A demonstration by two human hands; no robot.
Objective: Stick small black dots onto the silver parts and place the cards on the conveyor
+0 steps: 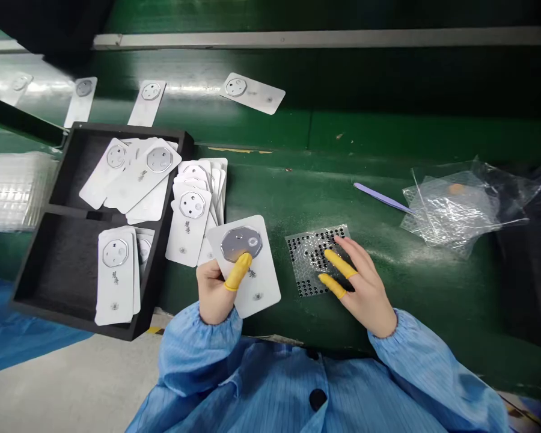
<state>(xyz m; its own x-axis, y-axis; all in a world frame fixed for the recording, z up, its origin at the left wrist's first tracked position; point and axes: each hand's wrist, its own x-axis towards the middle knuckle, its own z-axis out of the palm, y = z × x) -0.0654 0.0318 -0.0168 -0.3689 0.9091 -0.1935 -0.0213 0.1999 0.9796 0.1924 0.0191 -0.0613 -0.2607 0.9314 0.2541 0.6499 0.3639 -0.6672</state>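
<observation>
My left hand (pixel 220 288) grips a white card (pixel 264 264) with rounded corners, its thumb in a yellow finger cot pressed just below a grey many-sided disc. Dark marks show lower on the card's face. My right hand (pixel 360 282) lies palm down with fingers spread, two of them in yellow cots. Its fingertips touch a clear sheet (pixel 313 258) dotted with rows of small black round pieces, some rows partly bare. Whether a piece is stuck to a fingertip is too small to tell.
Stacked cards (pixel 189 234) lie left of my left hand, beside a black divided tray (pixel 36 270) holding more cards. Purple tweezers (pixel 381 197) and crumpled clear plastic sheets (pixel 460 210) lie at right. Single cards (pixel 255 94) are spread along the back, and clear plastic trays (pixel 15 189) sit far left.
</observation>
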